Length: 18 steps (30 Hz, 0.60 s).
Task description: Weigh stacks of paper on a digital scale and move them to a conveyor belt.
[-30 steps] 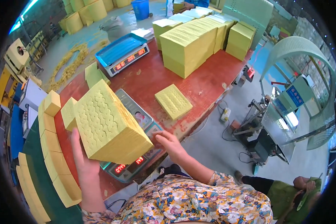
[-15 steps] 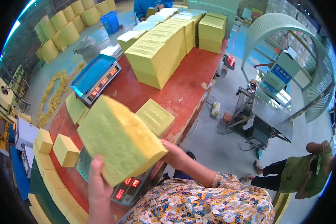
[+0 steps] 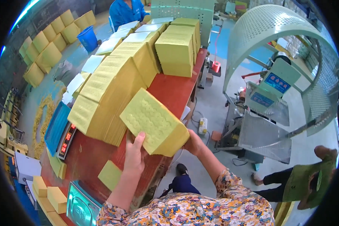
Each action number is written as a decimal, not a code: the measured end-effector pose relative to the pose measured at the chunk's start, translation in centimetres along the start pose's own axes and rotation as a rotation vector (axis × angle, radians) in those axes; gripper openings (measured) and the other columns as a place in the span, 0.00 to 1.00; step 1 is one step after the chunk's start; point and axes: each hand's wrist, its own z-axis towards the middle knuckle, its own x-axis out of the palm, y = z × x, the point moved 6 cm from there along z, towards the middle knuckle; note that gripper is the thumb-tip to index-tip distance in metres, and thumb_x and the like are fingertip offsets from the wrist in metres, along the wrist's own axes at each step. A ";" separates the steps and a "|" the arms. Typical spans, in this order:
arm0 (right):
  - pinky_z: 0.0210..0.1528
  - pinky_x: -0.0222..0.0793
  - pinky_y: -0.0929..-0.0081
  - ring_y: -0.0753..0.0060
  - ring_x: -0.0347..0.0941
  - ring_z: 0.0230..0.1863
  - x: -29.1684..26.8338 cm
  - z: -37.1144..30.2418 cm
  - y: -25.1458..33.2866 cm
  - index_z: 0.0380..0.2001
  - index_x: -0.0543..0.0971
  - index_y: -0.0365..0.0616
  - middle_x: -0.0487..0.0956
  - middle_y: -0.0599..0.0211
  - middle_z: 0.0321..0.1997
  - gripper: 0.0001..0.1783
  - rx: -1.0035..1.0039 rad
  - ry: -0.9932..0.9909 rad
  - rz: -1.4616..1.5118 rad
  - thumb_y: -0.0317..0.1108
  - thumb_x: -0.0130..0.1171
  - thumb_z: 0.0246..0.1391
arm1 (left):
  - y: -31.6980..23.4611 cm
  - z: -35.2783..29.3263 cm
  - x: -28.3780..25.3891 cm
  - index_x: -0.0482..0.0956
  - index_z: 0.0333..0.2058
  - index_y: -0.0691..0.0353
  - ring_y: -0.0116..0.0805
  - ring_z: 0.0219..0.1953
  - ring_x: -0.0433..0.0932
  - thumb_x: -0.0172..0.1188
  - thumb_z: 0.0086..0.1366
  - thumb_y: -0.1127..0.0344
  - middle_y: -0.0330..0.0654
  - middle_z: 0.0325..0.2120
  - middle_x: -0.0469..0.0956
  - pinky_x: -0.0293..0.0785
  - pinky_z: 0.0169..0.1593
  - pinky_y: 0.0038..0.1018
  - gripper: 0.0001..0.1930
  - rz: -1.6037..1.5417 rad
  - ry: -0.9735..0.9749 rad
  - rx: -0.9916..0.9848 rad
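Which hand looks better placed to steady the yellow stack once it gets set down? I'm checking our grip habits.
Left, probably. The left hand lies with its fingers up on the yellow stack's near face, in plain view; the right hand is mostly hidden under its far corner.

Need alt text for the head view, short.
Both hands, left hand and right hand, hold a thick yellow embossed stack above a red workbench. Taller yellow stacks and a blue scale stand on the bench.

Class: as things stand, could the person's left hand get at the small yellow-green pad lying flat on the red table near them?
Probably not at once: the left hand is gripping the yellow stack. The pad lies close below, uncovered.
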 end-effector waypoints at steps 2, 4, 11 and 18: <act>0.46 0.70 0.65 0.71 0.74 0.46 -1.2 2.6 3.5 0.49 0.76 0.49 0.78 0.69 0.49 0.22 -0.015 -0.157 -0.048 0.52 0.49 0.62 | 0.0 4.1 2.2 0.49 0.68 0.61 0.41 0.65 0.62 0.61 0.63 0.63 0.48 0.64 0.59 0.64 0.65 0.41 0.40 0.055 0.008 0.061; 0.39 0.73 0.70 0.72 0.75 0.44 -1.9 3.9 6.2 0.48 0.76 0.46 0.78 0.69 0.46 0.21 0.001 -0.230 -0.018 0.49 0.50 0.63 | -1.9 7.7 3.4 0.45 0.70 0.60 0.46 0.69 0.56 0.63 0.61 0.62 0.53 0.69 0.50 0.54 0.69 0.45 0.45 0.577 -0.214 0.459; 0.38 0.74 0.72 0.73 0.77 0.37 -4.7 0.2 9.7 0.43 0.76 0.38 0.79 0.65 0.37 0.12 -0.554 -0.444 -0.535 0.35 0.57 0.61 | -4.3 8.4 11.8 0.70 0.58 0.67 0.61 0.68 0.56 0.63 0.60 0.58 0.64 0.64 0.59 0.46 0.69 0.53 0.30 1.777 0.375 1.019; 0.31 0.70 0.67 0.65 0.74 0.26 1.3 -0.2 7.8 0.28 0.77 0.36 0.76 0.54 0.25 0.11 -0.543 -0.162 -0.847 0.33 0.63 0.55 | -3.6 8.6 11.9 0.63 0.63 0.57 0.62 0.67 0.57 0.69 0.53 0.48 0.58 0.65 0.59 0.47 0.67 0.59 0.42 1.783 0.478 1.090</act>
